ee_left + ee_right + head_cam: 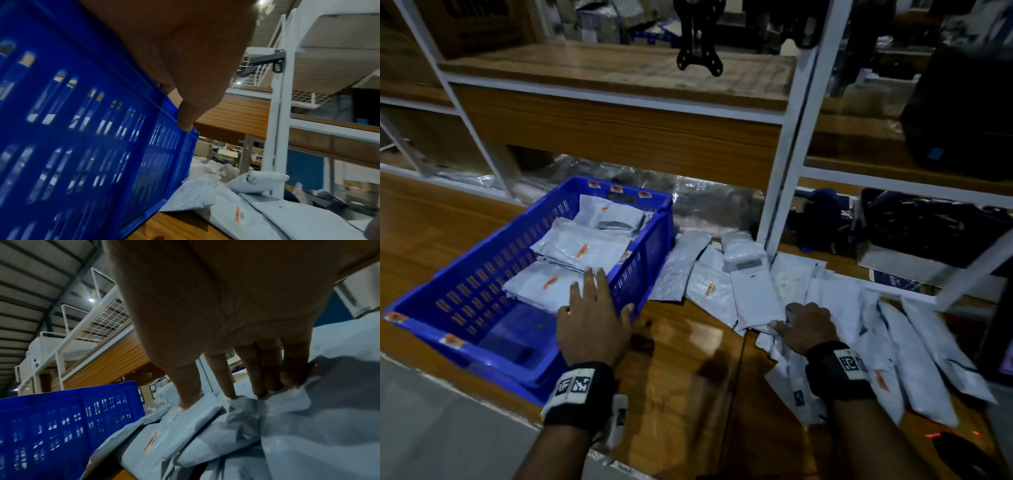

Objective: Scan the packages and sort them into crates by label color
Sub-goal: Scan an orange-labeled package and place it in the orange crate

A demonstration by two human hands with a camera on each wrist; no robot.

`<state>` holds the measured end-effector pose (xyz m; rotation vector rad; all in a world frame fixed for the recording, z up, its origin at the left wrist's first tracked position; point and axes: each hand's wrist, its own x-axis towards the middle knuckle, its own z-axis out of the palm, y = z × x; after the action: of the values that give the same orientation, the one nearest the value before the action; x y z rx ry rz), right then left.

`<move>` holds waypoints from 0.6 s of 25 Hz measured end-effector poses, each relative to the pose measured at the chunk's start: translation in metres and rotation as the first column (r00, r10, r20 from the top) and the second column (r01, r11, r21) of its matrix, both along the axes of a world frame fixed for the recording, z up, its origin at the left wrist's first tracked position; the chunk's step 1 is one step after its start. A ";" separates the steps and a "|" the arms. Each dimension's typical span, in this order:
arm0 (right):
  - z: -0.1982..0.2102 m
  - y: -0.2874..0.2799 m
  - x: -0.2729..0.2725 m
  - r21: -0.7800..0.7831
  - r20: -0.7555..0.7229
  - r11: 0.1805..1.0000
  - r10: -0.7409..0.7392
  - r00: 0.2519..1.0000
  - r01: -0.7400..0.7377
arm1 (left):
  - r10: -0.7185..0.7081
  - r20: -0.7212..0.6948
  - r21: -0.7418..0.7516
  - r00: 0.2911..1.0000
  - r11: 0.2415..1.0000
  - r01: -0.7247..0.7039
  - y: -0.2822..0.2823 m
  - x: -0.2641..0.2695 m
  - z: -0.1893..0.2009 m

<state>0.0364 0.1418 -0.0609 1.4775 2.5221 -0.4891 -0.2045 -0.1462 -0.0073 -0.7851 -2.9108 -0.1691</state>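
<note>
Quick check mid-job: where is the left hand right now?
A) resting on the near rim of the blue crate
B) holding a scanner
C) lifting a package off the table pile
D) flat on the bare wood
A: the left hand lies with straight fingers over the rim of the blue crate, its thumb on the outer wall in the left wrist view.

The small orange label [710,288] on a grey plastic mailer is too small to read; the blue slotted plastic crate [61,129] is blurred and cut off at the left edge of the left wrist view.
</note>
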 end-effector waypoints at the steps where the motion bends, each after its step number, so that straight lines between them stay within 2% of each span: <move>1: 0.000 0.002 -0.004 0.018 -0.041 1.000 -0.002 0.999 0.003 | 0.015 -0.003 0.003 1.000 1.000 -0.015 0.001 0.001 -0.001; 3: 0.000 0.003 -0.014 0.024 -0.117 1.000 -0.011 0.993 0.014 | 0.037 -0.008 0.000 0.999 0.999 -0.037 0.005 0.004 -0.001; 7: -0.003 0.000 -0.037 -0.037 -0.180 0.995 -0.100 0.979 0.095 | 0.043 -0.017 -0.006 0.999 0.999 -0.043 0.005 0.004 -0.003; 11: 0.004 0.003 -0.043 -0.152 -0.217 0.976 -0.189 0.958 0.158 | 0.026 -0.038 0.013 0.999 1.000 -0.025 0.003 0.002 -0.006; 15: 0.028 -0.014 -0.029 -0.246 -0.380 0.956 -0.244 0.892 0.157 | 0.002 0.015 0.056 1.000 0.998 -0.003 0.000 0.001 -0.003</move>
<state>0.0069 0.1277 -0.0331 1.7088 2.5058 -1.1735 -0.2031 -0.1461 -0.0107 -0.7748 -2.9072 -0.2569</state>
